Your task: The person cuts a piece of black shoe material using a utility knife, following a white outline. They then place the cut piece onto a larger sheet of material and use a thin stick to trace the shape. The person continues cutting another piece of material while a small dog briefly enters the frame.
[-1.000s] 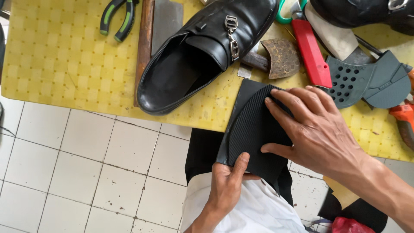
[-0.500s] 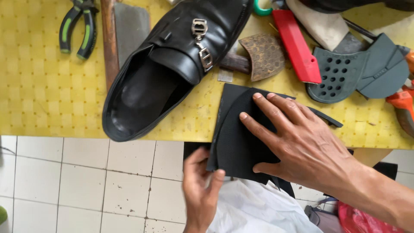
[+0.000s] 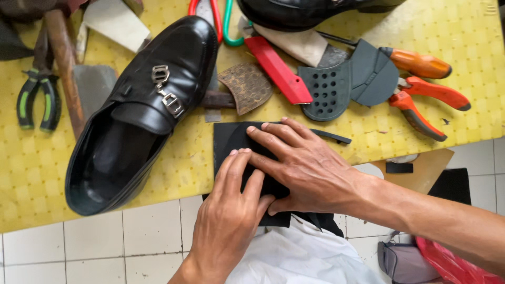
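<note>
A flat black rubber sheet (image 3: 227,141) lies over the front edge of the yellow table (image 3: 31,168). Both hands press down on it. My left hand (image 3: 231,210) rests palm down on the sheet's near part, fingers together. My right hand (image 3: 302,163) lies flat across the sheet, fingers spread toward the left, overlapping the left fingertips. A black leather loafer (image 3: 142,110) with a metal buckle sits just left of the sheet, its opening toward me.
On the table lie green-handled pliers (image 3: 34,102), a hammer (image 3: 63,63), a brown heel piece (image 3: 247,87), a red utility knife (image 3: 278,68), grey rubber soles (image 3: 347,84), orange-handled tools (image 3: 426,89) and another black shoe (image 3: 310,10). White tiled floor lies below.
My left hand came up from under the sheet's near edge and now lies flat on top of it. The view shifted right, so the shoe sits farther left.
</note>
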